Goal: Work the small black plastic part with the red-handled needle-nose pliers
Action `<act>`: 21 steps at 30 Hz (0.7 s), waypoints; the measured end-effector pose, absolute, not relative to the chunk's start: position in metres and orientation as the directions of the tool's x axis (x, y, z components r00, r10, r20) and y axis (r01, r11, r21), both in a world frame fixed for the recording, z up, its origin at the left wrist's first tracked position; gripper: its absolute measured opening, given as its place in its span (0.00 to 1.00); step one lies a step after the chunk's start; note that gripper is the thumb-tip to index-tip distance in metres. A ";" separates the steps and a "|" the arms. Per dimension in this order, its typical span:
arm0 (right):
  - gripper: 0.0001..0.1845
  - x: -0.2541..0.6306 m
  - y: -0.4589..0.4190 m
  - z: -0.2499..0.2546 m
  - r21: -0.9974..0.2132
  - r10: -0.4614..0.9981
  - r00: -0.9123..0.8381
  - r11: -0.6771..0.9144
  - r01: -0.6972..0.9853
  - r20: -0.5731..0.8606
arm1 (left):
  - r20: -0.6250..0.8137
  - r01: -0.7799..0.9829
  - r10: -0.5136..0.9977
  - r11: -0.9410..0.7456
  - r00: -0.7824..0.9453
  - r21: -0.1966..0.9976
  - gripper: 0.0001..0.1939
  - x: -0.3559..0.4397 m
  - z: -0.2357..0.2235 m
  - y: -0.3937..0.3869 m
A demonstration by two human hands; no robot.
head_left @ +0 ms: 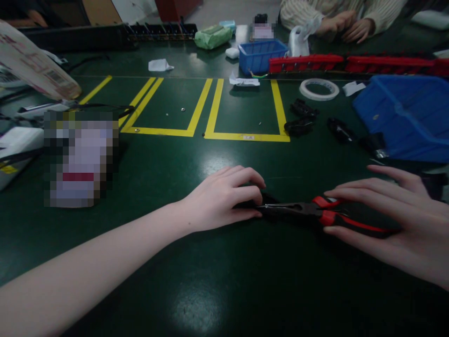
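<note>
My right hand (400, 215) grips the needle-nose pliers (301, 209) by their red and black handles, with fingers and thumb on opposite sides. The long dark jaws point left, towards my left hand (228, 196). There the fingers are curled and the thumb is bent in, closed round something dark at the jaw tips. My own fingers hide most of it, so its kind cannot be made out. A thin shiny piece shows at the tips of the jaws. Both hands are low over the dark green table (210, 281).
Black parts (301, 117) lie near a tilted blue bin (403, 117) at the right. A tape roll (319, 89), red racks (305, 63) and a small blue basket (263, 54) stand behind. Yellow tape (245, 136) marks the table. Across it rest another person's hands (347, 25).
</note>
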State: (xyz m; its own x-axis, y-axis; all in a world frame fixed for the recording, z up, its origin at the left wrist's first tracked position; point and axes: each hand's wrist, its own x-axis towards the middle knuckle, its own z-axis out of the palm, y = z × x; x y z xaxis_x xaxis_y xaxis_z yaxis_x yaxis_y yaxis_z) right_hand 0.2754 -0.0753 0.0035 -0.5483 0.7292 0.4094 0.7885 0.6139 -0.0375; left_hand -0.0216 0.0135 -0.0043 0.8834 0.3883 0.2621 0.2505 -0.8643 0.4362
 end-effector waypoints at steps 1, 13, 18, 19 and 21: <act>0.20 0.275 -0.075 0.003 -0.036 0.727 -0.549 0.615 0.788 0.412 | 0.265 0.246 0.381 -0.869 0.886 0.429 0.05 -0.022 -0.004 0.014; 0.20 0.271 -0.077 0.004 -0.143 0.783 -0.444 0.547 0.825 0.436 | 0.301 0.219 0.373 -0.870 0.878 0.442 0.07 -0.022 -0.002 0.011; 0.21 0.268 -0.077 0.001 -0.152 0.795 -0.425 0.529 0.835 0.433 | 0.262 0.222 0.356 -0.876 0.897 0.428 0.09 -0.021 -0.003 0.010; 0.21 0.267 -0.076 0.000 -0.157 0.798 -0.419 0.525 0.837 0.434 | 0.256 0.221 0.350 -0.878 0.901 0.424 0.09 -0.021 -0.003 0.010; 0.22 0.267 -0.074 -0.003 -0.163 0.806 -0.399 0.508 0.846 0.437 | 0.252 0.222 0.349 -0.880 0.903 0.421 0.09 -0.020 -0.004 0.010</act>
